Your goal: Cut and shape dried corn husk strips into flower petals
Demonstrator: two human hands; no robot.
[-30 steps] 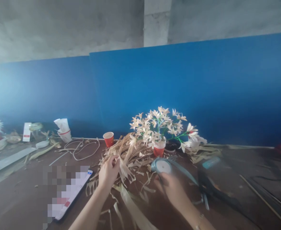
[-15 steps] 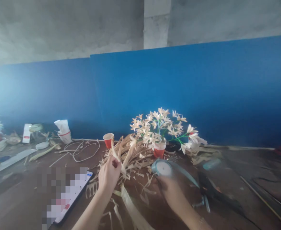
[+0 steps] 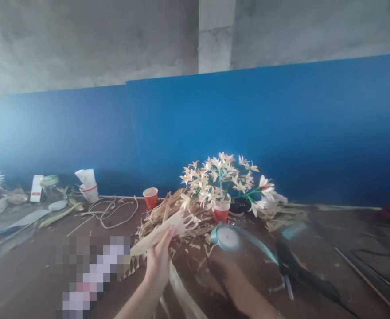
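Observation:
My left hand (image 3: 158, 262) is closed on a pale dried husk strip (image 3: 155, 235), held just above the brown table (image 3: 32, 266) and slanting up to the right toward the pile of husks (image 3: 168, 212). My right hand (image 3: 226, 275) is dark and smeared by motion just below a spool of light blue ribbon (image 3: 227, 238); its fingers cannot be made out. Behind the pile stands a bunch of cream husk flowers (image 3: 220, 177) in a red cup (image 3: 220, 213).
A black glue gun (image 3: 301, 271) lies to the right of the spool. A phone (image 3: 91, 274) lies at the left front, with a white cable (image 3: 115, 208) and a second red cup (image 3: 150, 197) behind it. A blue wall panel (image 3: 281, 133) backs the table.
My left hand has pulled a husk strip out of the pile and lifted it toward me. My right hand has drawn back from the ribbon spool and sunk lower in view.

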